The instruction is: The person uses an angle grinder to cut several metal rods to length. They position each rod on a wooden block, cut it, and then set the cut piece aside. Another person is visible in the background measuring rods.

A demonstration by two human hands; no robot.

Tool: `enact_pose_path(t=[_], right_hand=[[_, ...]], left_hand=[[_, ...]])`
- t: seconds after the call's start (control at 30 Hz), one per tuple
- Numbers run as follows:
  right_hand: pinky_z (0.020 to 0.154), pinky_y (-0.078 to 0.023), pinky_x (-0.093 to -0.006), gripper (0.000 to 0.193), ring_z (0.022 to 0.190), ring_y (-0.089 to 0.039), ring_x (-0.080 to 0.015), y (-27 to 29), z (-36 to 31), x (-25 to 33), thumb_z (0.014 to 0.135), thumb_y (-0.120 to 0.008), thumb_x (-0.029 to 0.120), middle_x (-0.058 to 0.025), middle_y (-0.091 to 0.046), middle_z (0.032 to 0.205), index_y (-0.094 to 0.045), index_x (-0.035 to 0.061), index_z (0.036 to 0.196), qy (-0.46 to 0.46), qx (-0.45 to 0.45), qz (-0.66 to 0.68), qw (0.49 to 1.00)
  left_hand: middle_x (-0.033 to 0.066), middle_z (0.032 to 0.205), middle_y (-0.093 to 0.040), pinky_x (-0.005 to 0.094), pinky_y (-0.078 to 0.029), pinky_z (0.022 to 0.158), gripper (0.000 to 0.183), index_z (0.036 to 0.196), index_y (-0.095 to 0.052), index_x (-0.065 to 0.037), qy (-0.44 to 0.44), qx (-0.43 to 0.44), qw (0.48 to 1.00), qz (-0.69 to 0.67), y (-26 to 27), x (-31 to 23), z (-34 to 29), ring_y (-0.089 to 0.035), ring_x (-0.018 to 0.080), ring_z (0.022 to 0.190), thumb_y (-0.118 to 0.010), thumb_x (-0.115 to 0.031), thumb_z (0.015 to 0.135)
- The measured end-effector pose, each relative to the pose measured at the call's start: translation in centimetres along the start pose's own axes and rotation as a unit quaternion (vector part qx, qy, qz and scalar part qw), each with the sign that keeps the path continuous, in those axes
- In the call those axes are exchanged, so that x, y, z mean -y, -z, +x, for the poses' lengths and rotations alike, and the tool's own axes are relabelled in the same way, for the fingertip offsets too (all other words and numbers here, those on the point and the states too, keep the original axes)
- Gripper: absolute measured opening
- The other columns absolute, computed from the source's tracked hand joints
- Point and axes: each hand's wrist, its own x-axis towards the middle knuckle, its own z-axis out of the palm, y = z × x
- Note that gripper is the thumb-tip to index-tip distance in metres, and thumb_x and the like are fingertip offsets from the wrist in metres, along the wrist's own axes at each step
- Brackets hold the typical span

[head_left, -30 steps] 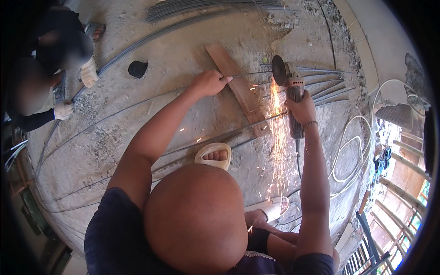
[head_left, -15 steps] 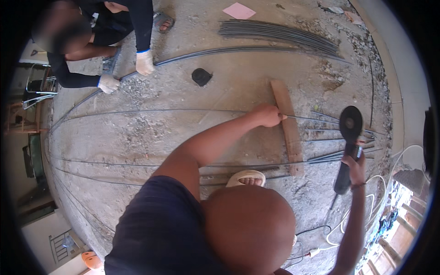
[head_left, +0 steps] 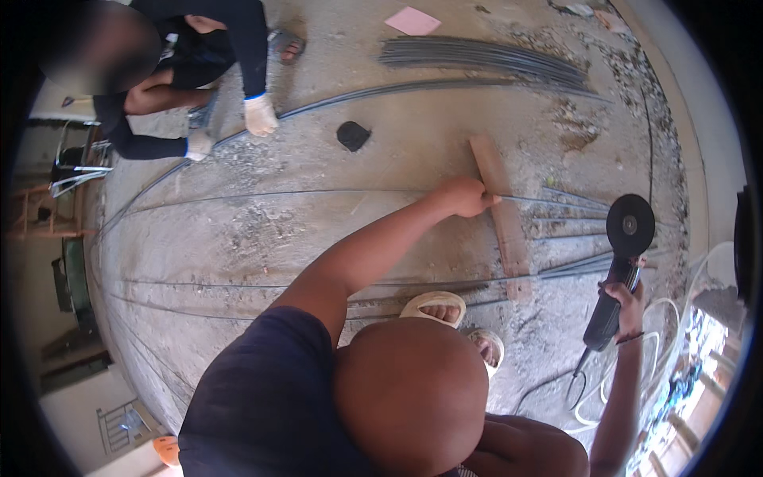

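Observation:
My left hand (head_left: 465, 197) is closed around a thin steel rod (head_left: 318, 190), right at a wooden plank (head_left: 509, 246) lying crosswise on the ground. The rod runs far to the left and past the plank to the right. In my right hand (head_left: 626, 305) is a black angle grinder (head_left: 602, 319), held by its body. Its dark round disc (head_left: 640, 230) points away from me, to the right of the rod ends and apart from the rod in my left hand. Several shorter rods (head_left: 568, 220) lie between plank and grinder.
Opposite, at upper left, a co-worker in white gloves (head_left: 260, 116) holds a bundle of long rods (head_left: 350, 96). A stack of cut rods (head_left: 485, 57), a pink sheet (head_left: 412, 21) and a small black object (head_left: 353, 136) lie beyond. A pale cable (head_left: 656, 350) loops beside my right arm.
The grinder has moved right and slightly down with my right hand, its disc turned more toward view. My left hand stays on the rod. A second sandaled foot now shows.

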Motion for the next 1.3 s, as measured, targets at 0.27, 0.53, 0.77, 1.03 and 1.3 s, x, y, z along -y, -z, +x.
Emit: enact_pose_path(t=[0.27,0.53,0.77,1.03,1.3], right_hand=[[0.079,-0.051,-0.0324,0.043,0.086,-0.063,-0.0173,-3.2,4.1,-5.6,0.078,-0.071,0.01,-0.0051,-0.066,0.099,-0.063,0.0014,0.119,0.045,0.012,0.099,0.994],[0.081,-0.049,-0.0312,0.042,0.087,-0.061,-0.0166,-3.4,7.7,-6.2,0.08,-0.072,0.014,-0.0041,-0.064,0.101,-0.063,0.0036,0.119,0.043,-0.014,0.081,0.996],[0.076,-0.05,-0.0315,0.04,0.085,-0.061,-0.0161,-6.2,7.4,-5.4,0.08,-0.072,0.015,-0.0036,-0.062,0.095,-0.062,0.0038,0.118,0.027,0.063,0.164,0.984],[0.084,-0.051,-0.0335,0.058,0.091,-0.064,-0.0177,-6.9,4.8,-4.8,0.086,-0.076,0.016,-0.0059,-0.066,0.101,-0.052,-0.0014,0.135,0.0,-0.049,0.065,0.997],[0.078,-0.056,-0.0363,0.06,0.088,-0.071,-0.0226,-6.3,3.9,-2.9,0.067,-0.084,0.024,-0.0125,-0.073,0.098,-0.065,-0.0027,0.118,0.091,-0.086,-0.174,0.977]], left_hand=[[0.0259,0.127,-0.066,0.0607,-0.052,0.096,0.067,0.132,-0.061,0.002,0.004,-0.057,0.993,0.103,3.1,0.0,-3.5,-0.063,0.0465,0.121,-0.06,-0.057,0.1],[0.0234,0.121,-0.069,0.0577,-0.052,0.096,0.059,0.127,-0.065,-0.001,-0.027,0.071,0.97,0.233,9.4,-0.5,-9.3,-0.065,0.0461,0.117,-0.061,-0.054,0.1],[0.0241,0.111,-0.073,0.0563,-0.053,0.092,0.052,0.115,-0.072,-0.001,-0.014,0.173,0.945,0.278,12.8,-2.0,-10.6,-0.068,0.0434,0.111,-0.061,-0.05,0.101],[0.0246,0.109,-0.073,0.0579,-0.054,0.095,0.06,0.105,-0.075,0.001,0.031,-0.164,0.983,0.08,4.1,-1.2,-5.6,-0.069,0.0444,0.109,-0.059,-0.057,0.101],[0.0268,0.102,-0.074,0.0533,-0.056,0.088,0.079,0.101,-0.071,0.003,-0.006,-0.118,0.992,0.05,0.2,-0.6,-2.6,-0.071,0.0447,0.102,-0.048,-0.072,0.101]])
